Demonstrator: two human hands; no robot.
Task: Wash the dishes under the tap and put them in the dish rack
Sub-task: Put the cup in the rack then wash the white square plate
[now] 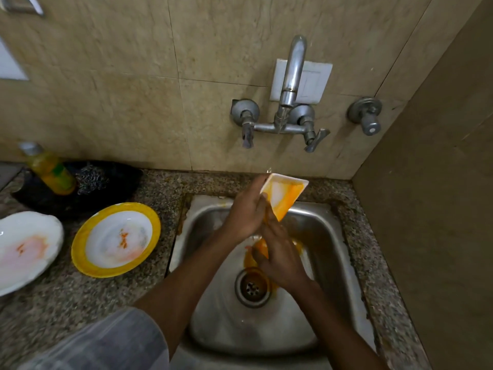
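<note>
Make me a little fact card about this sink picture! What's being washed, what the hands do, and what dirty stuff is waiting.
being washed: square white dish smeared with orange, held tilted over the sink
left hand: grips the dish by its left edge
right hand: fingers against the dish's lower end
tap: thin stream of water falling toward the dish
waiting on counter: yellow-rimmed plate and white plate, both stained
soap: yellow bottle beside a steel scrubber
dish rack: not in view
</note>
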